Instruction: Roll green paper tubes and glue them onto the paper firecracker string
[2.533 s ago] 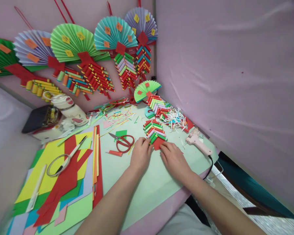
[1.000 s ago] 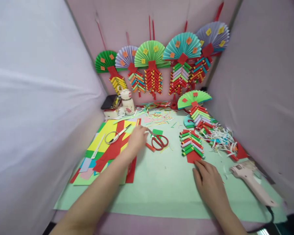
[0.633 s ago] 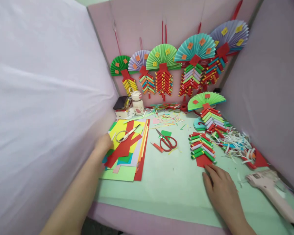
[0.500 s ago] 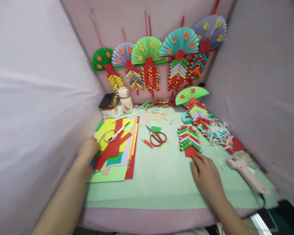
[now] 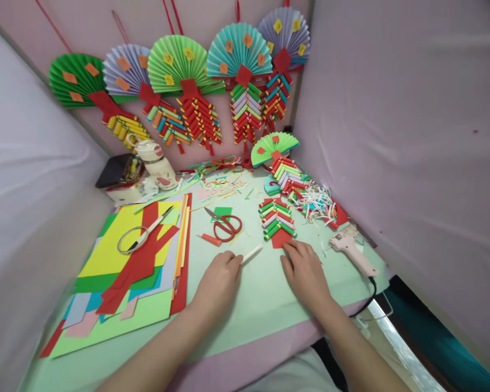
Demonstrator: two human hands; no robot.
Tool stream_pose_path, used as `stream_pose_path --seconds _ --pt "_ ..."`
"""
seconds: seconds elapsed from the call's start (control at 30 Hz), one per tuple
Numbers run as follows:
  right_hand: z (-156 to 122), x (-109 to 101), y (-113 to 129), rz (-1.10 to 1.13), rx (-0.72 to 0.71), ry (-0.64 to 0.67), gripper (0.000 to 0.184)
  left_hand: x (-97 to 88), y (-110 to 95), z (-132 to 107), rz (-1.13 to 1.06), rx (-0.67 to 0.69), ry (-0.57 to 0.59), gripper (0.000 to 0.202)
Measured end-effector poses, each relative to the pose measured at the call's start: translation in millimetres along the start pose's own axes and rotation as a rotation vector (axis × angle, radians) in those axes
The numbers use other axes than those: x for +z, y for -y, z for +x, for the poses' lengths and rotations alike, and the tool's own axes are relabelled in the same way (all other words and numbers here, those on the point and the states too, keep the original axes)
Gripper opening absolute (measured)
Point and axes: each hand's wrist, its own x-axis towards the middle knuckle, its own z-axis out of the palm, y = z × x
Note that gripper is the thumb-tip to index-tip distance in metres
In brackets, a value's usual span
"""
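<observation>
My left hand (image 5: pixel 220 280) is closed around a thin white stick (image 5: pixel 252 253), whose free end points right toward the paper firecracker string (image 5: pixel 276 219). That string lies on the table, with rows of rolled red, green, lilac and light green paper tubes set in V shapes on a red paper backing (image 5: pixel 281 239). Resting at the lower edge of this red backing are the fingertips of my right hand (image 5: pixel 306 272), its thumb spread apart from the fingers. Left of the string lie red-handled scissors (image 5: pixel 227 227), a small green paper piece (image 5: pixel 221 213) and an orange-red pointed tool (image 5: pixel 210 239).
Coloured paper sheets (image 5: pixel 102 256) are stacked at left with white-handled scissors (image 5: pixel 141 239) on top. A glue gun (image 5: pixel 353 251) with a cord lies at right, near shredded paper (image 5: pixel 316 202). A flask (image 5: pixel 157 166) stands behind; finished fan ornaments (image 5: pixel 185 65) hang on the back wall.
My left hand has moved right from beside the paper stack to the table's middle, carrying the white stick. My right hand stays at the red backing. The view has turned right.
</observation>
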Motion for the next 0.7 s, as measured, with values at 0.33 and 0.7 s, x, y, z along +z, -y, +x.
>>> stream_pose_path --seconds 0.33,0.7 --pt "0 0 -1 0.044 -0.003 -0.010 0.026 11.9 3 21 0.036 0.040 -0.030 0.029" --pt "1 -2 0 0.021 0.013 0.021 0.027 24.1 -10 58 0.081 0.179 -0.085 0.025"
